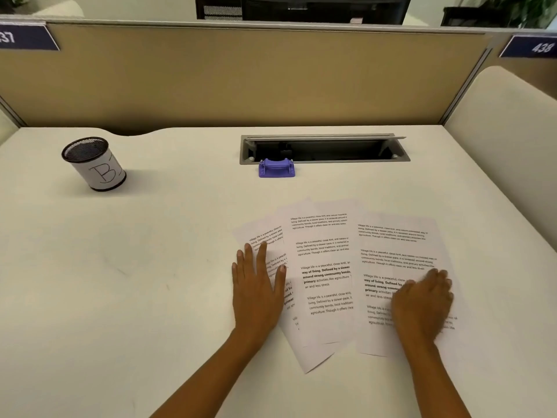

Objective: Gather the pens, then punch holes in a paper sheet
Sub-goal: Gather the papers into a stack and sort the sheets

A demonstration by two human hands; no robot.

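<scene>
Cream desk (120, 282) under my view carries fanned printed sheets (325, 267) at its near right. My left hand (256, 285) lies flat and open on the leftmost sheet; my right hand (422, 306), blurred, rests palm-down and open on the rightmost. Beyond them a purple hole punch (276, 168) sits beside the cable tray (325, 147); a mesh cup (93, 162) marked B stands far left.

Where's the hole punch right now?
In the head view, the purple hole punch sits at the desk's far centre, against the front left edge of the open cable tray, beyond the fanned paper sheets.
</scene>
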